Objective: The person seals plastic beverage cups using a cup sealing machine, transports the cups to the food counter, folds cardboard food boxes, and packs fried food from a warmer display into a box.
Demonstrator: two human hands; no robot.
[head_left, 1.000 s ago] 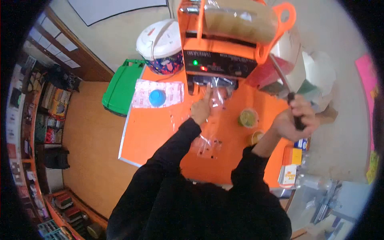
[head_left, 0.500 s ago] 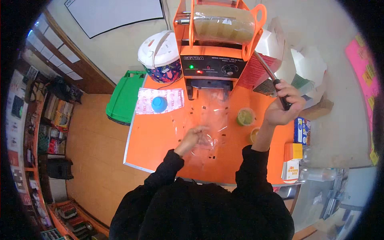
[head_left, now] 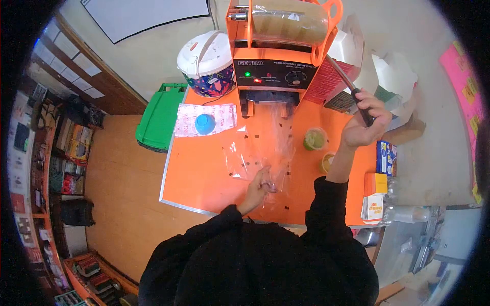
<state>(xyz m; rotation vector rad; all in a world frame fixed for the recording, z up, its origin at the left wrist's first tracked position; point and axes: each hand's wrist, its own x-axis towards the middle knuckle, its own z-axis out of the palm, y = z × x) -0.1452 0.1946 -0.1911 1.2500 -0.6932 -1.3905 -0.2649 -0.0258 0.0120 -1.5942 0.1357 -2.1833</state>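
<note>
One orange Getra cup sealer (head_left: 275, 76) stands behind two round cups — one green cup (head_left: 314, 139), one yellowish cup (head_left: 326, 163). Clear, crinkled film (head_left: 239, 162), dark-flecked, spreads before the sealer to the left hand's (head_left: 256, 187) half-curled fingers; whether they pinch it, I cannot tell. The right hand (head_left: 361, 132) wraps the sealer's black lever grip (head_left: 368, 119).

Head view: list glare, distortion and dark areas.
In the head view, white glare streaks the clear plastic film on the orange tabletop; the head view's wide-angle distortion bows the lower edge of the black-bordered white board; the head view's corners are black.
</note>
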